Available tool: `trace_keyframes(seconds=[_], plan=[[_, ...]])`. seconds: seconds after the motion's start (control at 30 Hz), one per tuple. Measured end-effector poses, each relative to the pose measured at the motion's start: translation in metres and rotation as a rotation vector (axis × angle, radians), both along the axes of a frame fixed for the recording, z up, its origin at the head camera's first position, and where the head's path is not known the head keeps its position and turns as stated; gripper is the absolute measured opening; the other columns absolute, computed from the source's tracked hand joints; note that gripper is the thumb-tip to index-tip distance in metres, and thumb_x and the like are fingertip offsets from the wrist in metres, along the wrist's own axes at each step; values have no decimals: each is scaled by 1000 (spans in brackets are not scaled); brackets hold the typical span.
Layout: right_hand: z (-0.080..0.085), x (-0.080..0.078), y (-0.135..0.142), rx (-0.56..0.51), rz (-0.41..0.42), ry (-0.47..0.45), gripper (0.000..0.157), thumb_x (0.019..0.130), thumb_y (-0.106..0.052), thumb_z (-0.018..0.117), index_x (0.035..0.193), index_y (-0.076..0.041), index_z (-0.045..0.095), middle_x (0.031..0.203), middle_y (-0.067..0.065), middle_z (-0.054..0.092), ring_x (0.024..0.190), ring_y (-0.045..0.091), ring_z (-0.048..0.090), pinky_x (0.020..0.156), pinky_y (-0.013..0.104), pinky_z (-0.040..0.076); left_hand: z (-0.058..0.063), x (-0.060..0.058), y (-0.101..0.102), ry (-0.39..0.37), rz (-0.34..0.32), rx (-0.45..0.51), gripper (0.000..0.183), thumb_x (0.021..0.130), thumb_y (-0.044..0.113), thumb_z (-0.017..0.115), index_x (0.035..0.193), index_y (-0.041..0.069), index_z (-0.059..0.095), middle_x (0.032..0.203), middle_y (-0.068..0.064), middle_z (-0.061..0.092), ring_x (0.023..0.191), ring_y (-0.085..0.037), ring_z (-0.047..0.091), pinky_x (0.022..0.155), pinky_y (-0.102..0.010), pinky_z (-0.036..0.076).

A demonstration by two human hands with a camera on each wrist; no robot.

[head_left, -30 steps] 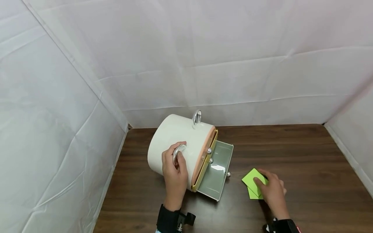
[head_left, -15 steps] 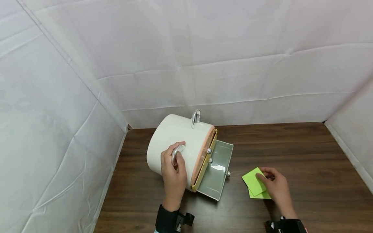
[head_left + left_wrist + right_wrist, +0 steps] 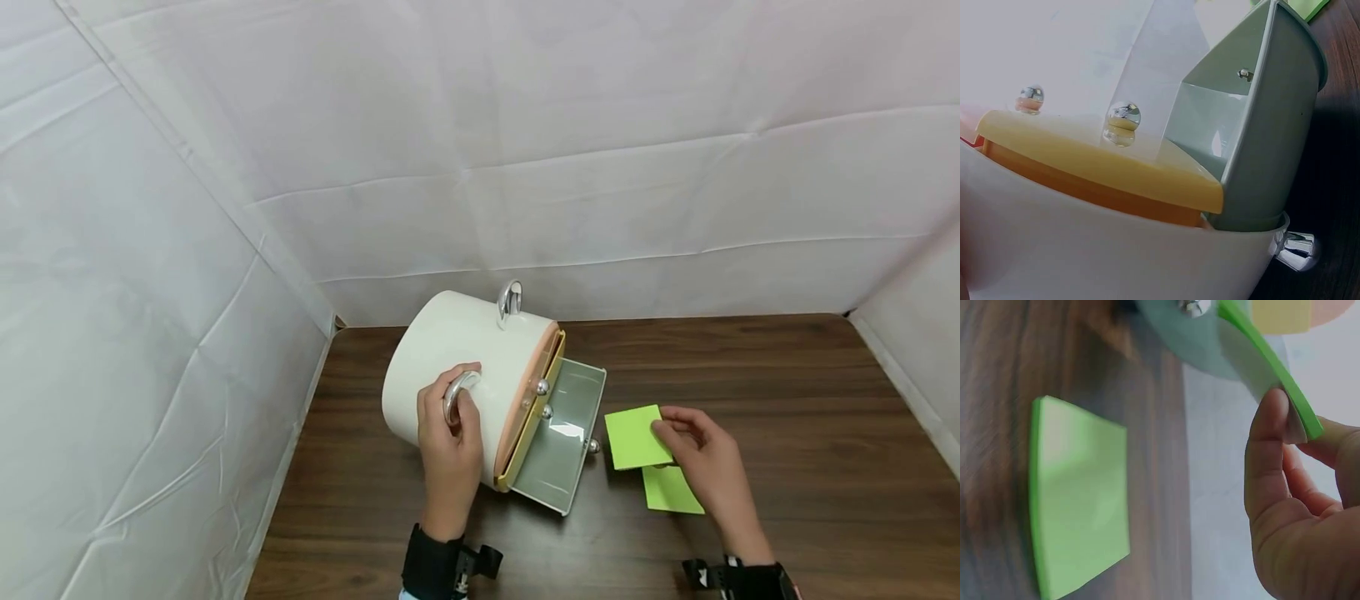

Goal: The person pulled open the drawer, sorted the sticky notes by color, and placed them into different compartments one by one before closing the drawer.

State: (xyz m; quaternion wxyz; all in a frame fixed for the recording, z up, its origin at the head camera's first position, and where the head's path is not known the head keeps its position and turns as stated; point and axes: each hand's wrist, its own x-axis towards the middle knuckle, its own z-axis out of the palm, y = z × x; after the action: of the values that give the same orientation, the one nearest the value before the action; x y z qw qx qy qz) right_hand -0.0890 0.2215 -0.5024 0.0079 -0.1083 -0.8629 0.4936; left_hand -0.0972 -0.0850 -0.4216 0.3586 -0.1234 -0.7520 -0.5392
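Note:
A white rounded drawer box (image 3: 450,342) lies at the middle of the wooden table. My left hand (image 3: 450,450) grips a curved silver handle (image 3: 452,398) on its side. The green drawer (image 3: 557,437) is pulled out; the yellow drawer (image 3: 1097,159) projects only a little. To the right, my right hand (image 3: 708,467) pinches a lime-green sticky note pad (image 3: 636,437) between thumb and fingers, lifted off the table in the right wrist view. A second green sticky note pad (image 3: 1082,494) lies flat on the table below it, partly covered by the hand in the head view.
A second silver handle (image 3: 510,300) rises from the box's far side. Round silver knobs (image 3: 542,387) sit on the drawer fronts. White cloth walls (image 3: 585,167) enclose the wooden table (image 3: 787,400) at the back and sides.
My right hand has raised the upper sticky note pad off the lower one and shifted it left toward the green drawer. The left hand keeps its grip on the handle.

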Motion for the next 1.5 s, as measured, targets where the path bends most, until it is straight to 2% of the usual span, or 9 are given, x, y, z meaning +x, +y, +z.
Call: trace_keyframes(seconds=[0.2,0.33,0.67,0.9,1.0,1.17,1.33,1.5], plan=[[11,-3,-12,-76,6,60,53,92,-52,59,134,-20,58,121,2,60,106,3,59,78,27,50,1,-1,-2,35,15,-7,36,97,-8,45,130,6,52,122,-3,56,83,-15,39,61,-22,36],[14,-4,-20,-133,29,54,54,91,-51,60,136,-21,57,122,3,59,106,4,60,78,31,51,1,-1,-3,35,22,-8,36,97,-7,45,130,6,52,122,-3,56,85,-15,41,61,-22,37],[14,-5,-43,-201,78,0,56,90,-50,63,137,-20,55,124,3,60,109,10,61,80,30,50,-1,-1,-3,34,22,-18,35,97,-7,46,129,6,52,122,-2,56,87,-16,42,64,-22,37],[11,-5,-59,-249,105,22,50,90,-37,69,133,-14,58,121,6,62,100,14,65,78,31,51,1,0,-3,38,26,-25,35,96,-8,46,129,5,52,122,-3,56,92,-17,44,67,-22,39],[7,-6,-63,-251,107,27,47,89,-35,70,130,-13,61,116,7,63,95,15,66,76,30,50,0,1,-3,38,27,-29,36,96,-7,46,129,5,52,122,-3,56,91,-17,44,67,-22,38],[3,-6,-71,-171,112,29,42,89,-37,69,126,-17,64,107,3,64,90,16,65,70,30,49,1,0,-3,46,18,-34,37,96,-8,46,130,6,52,122,-3,56,88,-15,41,65,-21,37],[1,-7,-79,-199,109,65,37,90,-25,71,124,-11,63,101,9,63,82,20,64,68,35,52,2,-1,-3,66,7,-43,38,95,-9,47,130,5,52,122,-4,57,88,-16,42,65,-21,37],[2,-7,-80,-234,106,78,33,91,-13,68,123,-8,62,102,12,60,81,21,63,66,34,53,2,-1,-3,75,10,-49,38,95,-10,47,130,4,52,122,-4,57,89,-16,43,66,-20,37]])
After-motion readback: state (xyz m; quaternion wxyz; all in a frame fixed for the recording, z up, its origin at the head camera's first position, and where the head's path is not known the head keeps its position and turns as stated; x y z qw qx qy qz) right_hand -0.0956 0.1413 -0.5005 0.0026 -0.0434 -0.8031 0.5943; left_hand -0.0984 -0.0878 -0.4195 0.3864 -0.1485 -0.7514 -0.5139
